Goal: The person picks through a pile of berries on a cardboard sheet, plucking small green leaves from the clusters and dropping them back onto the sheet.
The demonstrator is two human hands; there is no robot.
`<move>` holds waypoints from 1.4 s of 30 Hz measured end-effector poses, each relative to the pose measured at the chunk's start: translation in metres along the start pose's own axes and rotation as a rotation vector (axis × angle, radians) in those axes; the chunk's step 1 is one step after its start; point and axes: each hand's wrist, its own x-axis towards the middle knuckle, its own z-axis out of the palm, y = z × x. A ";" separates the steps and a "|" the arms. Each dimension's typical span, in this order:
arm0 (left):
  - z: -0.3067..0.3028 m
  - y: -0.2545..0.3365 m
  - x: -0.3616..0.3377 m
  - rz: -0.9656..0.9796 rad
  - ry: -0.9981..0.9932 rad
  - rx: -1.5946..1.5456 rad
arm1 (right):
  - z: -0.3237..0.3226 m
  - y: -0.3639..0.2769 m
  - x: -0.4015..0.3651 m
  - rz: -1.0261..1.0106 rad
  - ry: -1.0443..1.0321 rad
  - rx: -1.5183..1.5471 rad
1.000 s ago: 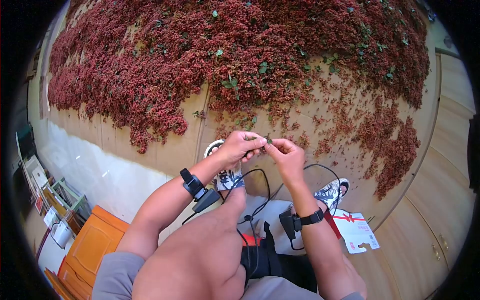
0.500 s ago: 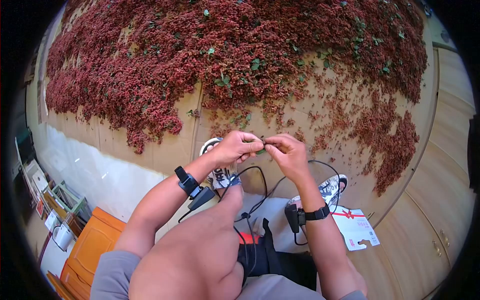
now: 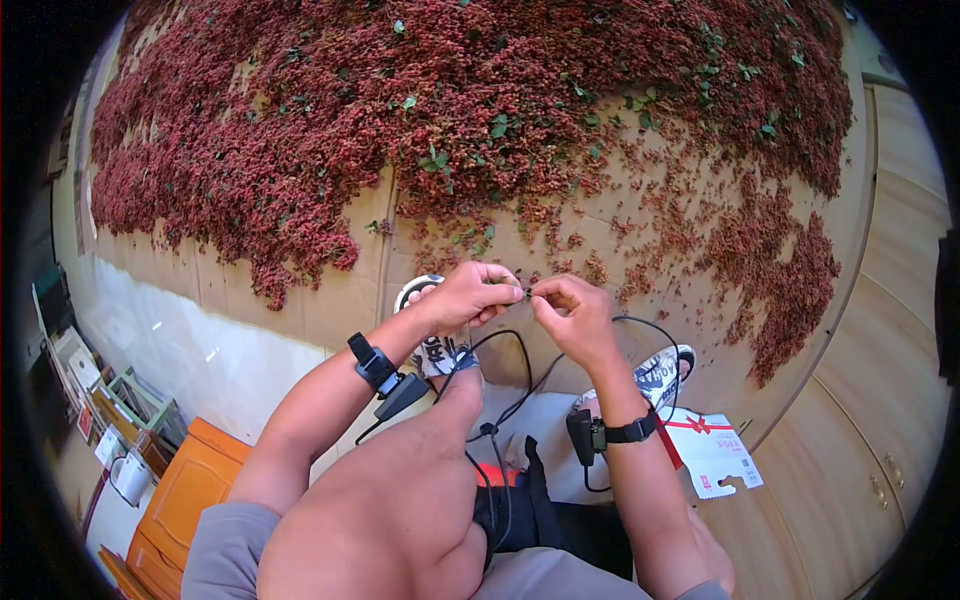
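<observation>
My left hand [image 3: 478,296] is closed in a pinch, thumb against the fingers. A tiny dark sprig [image 3: 526,293] sticks out at its fingertips, too small to see in detail. Just to the right, my right hand [image 3: 578,312] also pinches, its fingertips almost meeting those of the left; what lies inside them is hidden. Beyond both hands spreads a large heap of small red berries [image 3: 300,140] on stems, mixed with green leaves [image 3: 435,160]. Loose berries [image 3: 640,220] lie scattered over the cardboard [image 3: 345,290] in front of the hands.
Black cables [image 3: 520,385] run from the wrist devices between my legs. My patterned shoes [image 3: 440,345] stand at the cardboard's edge. A white printed card [image 3: 715,460] lies by the right forearm, before a wooden cabinet [image 3: 850,420]. An orange wooden piece [image 3: 190,490] is at lower left.
My right hand has drawn slightly away from the left, leaving a small gap between the fingertips. The green bit seen under the left thumb is less visible. The view has shifted slightly.
</observation>
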 end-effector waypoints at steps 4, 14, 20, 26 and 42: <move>0.002 0.004 -0.003 -0.052 -0.073 -0.036 | -0.004 -0.007 0.003 -0.078 -0.013 -0.090; 0.003 -0.002 -0.002 -0.027 -0.262 0.023 | -0.006 -0.010 0.003 -0.216 -0.070 -0.196; 0.008 -0.001 -0.015 -0.058 -0.377 -0.047 | -0.039 0.031 0.019 0.068 0.389 -0.383; -0.024 0.003 -0.017 -0.023 -0.327 -0.254 | -0.041 0.036 0.048 -0.262 0.426 -0.690; -0.068 0.005 -0.007 0.409 0.622 0.503 | 0.045 0.013 0.070 0.046 0.027 -0.411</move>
